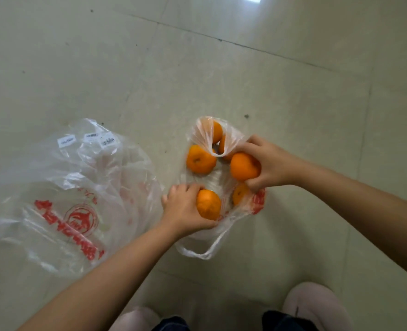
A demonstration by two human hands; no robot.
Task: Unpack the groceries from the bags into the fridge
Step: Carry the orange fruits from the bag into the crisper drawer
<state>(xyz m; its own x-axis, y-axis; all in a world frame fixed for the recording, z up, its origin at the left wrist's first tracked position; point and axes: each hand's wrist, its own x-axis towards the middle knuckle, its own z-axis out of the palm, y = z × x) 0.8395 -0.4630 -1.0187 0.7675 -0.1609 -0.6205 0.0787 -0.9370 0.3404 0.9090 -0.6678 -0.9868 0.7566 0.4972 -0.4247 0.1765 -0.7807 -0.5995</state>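
Two oranges are already in hand: the left hand [183,209] wraps one orange [208,204], the right hand [267,164] clasps another [244,166], each grip pressed around its fruit, likely to carry both fridgeward. Others lie in the small plastic bag [218,182] on the pale tiled floor [221,75], beside an emptier printed bag [73,199].
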